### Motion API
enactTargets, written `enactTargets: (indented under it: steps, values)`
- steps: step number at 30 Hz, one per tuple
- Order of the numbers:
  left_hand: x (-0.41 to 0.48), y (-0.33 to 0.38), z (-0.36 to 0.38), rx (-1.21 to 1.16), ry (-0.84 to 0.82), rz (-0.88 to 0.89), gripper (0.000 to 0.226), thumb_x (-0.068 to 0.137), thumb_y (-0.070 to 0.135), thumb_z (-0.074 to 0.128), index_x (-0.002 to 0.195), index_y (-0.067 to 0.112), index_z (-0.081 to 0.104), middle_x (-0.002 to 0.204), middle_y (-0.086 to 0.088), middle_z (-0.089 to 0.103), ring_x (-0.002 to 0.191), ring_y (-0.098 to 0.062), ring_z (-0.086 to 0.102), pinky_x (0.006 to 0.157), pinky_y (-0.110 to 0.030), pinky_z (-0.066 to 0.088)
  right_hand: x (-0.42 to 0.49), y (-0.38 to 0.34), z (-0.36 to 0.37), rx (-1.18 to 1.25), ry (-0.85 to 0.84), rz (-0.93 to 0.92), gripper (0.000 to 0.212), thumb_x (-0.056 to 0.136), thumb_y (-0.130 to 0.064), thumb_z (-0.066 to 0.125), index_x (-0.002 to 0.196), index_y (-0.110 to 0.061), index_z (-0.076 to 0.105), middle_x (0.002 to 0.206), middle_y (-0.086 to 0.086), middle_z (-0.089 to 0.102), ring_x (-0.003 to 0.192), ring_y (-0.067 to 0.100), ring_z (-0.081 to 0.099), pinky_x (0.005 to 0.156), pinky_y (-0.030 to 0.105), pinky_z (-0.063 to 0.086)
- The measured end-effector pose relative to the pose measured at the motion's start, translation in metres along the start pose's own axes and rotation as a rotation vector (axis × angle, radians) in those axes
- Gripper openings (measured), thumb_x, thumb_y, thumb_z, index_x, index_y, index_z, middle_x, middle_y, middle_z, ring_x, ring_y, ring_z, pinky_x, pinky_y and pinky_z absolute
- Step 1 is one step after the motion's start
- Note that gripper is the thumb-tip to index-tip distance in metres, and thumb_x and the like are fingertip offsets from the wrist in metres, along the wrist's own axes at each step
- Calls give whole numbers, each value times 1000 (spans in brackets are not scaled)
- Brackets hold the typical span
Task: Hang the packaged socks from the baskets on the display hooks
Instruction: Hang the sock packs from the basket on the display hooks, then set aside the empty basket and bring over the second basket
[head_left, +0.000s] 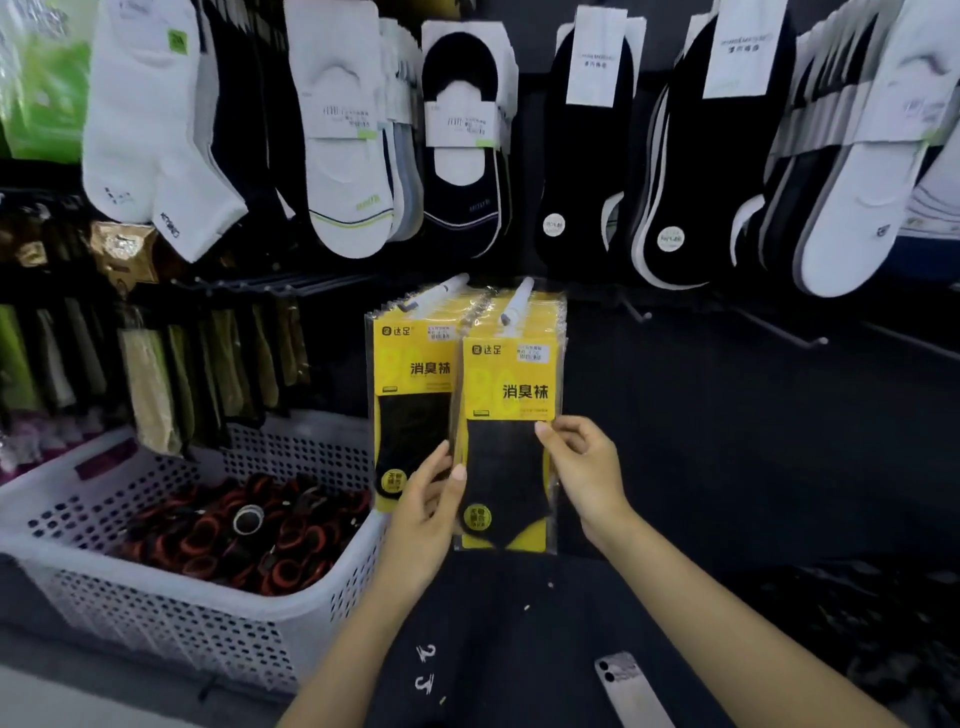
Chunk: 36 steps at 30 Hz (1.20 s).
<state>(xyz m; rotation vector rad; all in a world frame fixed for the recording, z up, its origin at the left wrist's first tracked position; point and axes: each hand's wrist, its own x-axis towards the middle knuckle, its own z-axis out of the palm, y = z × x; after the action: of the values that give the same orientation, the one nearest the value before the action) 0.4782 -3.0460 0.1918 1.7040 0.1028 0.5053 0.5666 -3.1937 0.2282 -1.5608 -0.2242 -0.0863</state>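
Two stacks of yellow sock packs with black socks hang side by side on white-tipped display hooks. The right stack's front pack (508, 447) is held between both hands. My left hand (427, 512) grips its lower left edge, thumb on the front. My right hand (584, 467) pinches its right edge near the middle. The left stack (410, 400) hangs just behind my left hand. The hook (519, 300) carrying the right stack sticks out above the packs. A white perforated basket (171, 597) at the lower left holds several black and red rolled items (244, 530).
White and black socks (343, 130) hang in rows above. Olive and beige packs (156, 384) hang on hooks at the left. Bare hooks (636, 312) stick out at the right over dark shelving. A phone (631, 686) lies on my lap at the bottom.
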Motion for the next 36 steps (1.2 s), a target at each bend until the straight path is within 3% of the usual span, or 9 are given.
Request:
enactTargets:
  steps: [4,6,9,16,20,25,27,33,36]
  values:
    - [-16,-6,9,141,6,38,62,83,51,47,140,28,40,140,11,43,126,1,41,104,-19,37,-17,27,-37,-58,31,21,18,89,-19,65,105,-12,60,101,7,66,88,13,63,77,25,53]
    - [-31,-12,19,233,-23,56,63,82,55,47,139,29,41,139,16,40,128,4,35,101,-12,31,-32,47,-64,-98,40,64,19,89,-17,65,106,-9,59,103,10,65,92,18,63,85,35,52]
    - [-66,-24,41,350,-158,31,63,82,60,47,137,29,46,137,15,44,130,-2,36,108,-24,32,-67,86,-116,-177,93,172,23,88,-15,66,108,-6,59,109,15,64,93,20,61,85,36,49]
    - [-194,-88,122,448,-522,-154,60,90,47,57,141,19,43,142,0,45,134,-13,38,112,-21,25,-193,186,-230,-460,63,526,69,75,-25,75,125,15,48,128,27,53,120,36,51,93,32,38]
    - [-268,-128,153,444,-684,-317,62,89,52,54,142,22,40,147,1,40,136,-12,34,107,-14,24,-250,234,-261,-561,-72,822,46,94,-19,59,131,6,48,129,17,56,118,33,54,89,28,43]
    - [-318,-156,157,288,-760,-529,35,89,51,55,123,43,51,113,31,47,97,18,47,77,3,32,-298,261,-251,-571,-133,864,29,98,-22,50,124,-8,49,105,7,60,86,17,59,63,21,46]
    - [-329,-165,151,231,-760,-591,18,90,46,58,105,51,50,99,39,48,81,29,46,64,9,32,-301,263,-240,-517,-205,859,32,99,-28,48,126,-12,48,115,6,61,94,18,61,76,25,51]
    - [-344,-202,105,222,-580,-689,48,88,45,61,130,22,52,121,14,59,112,-7,57,88,-6,41,-302,270,-158,-164,-312,918,26,98,-25,51,123,-18,51,108,3,69,94,22,68,74,32,56]
    - [-338,-208,69,240,-477,-691,46,92,38,58,131,14,53,125,7,57,110,-5,54,79,1,37,-295,269,-97,-123,-384,876,25,98,-24,50,121,-16,50,106,4,69,87,19,68,67,27,57]
